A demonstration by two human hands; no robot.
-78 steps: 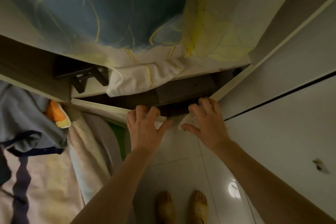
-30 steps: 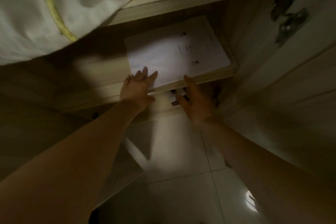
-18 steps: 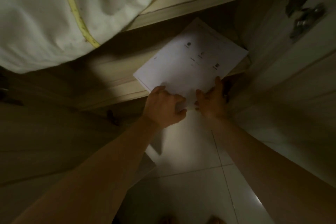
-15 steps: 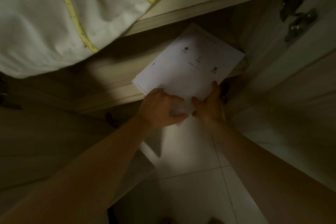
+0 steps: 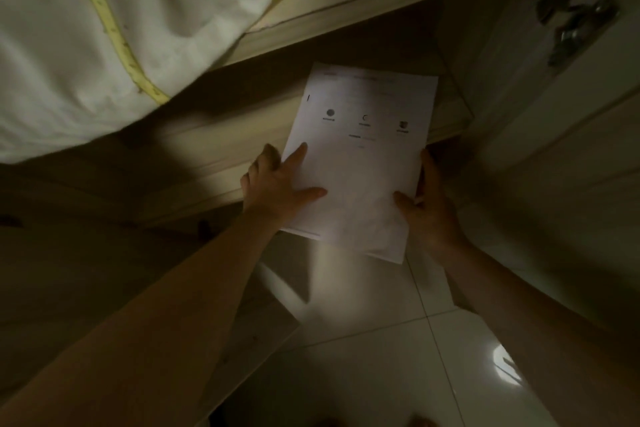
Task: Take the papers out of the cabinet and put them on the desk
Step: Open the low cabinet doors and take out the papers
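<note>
A stack of white printed papers (image 5: 363,156) sticks halfway out over the front edge of a low cabinet shelf (image 5: 207,163). My left hand (image 5: 277,184) grips the stack's left edge, thumb on top and fingers underneath. My right hand (image 5: 427,198) grips the right edge the same way. The far end of the papers still lies over the shelf; the near end hangs above the floor. The desk is not in view.
White bedding with yellow piping (image 5: 104,45) bulges from the shelf above. An open cabinet door with metal hinges (image 5: 575,10) stands at the right. Another pale panel (image 5: 263,319) juts out low on the left. Glossy white floor tiles (image 5: 381,357) lie below.
The papers have turned straight and slid further out of the shelf toward me. My hands moved from the near corner to the left and right edges of the stack.
</note>
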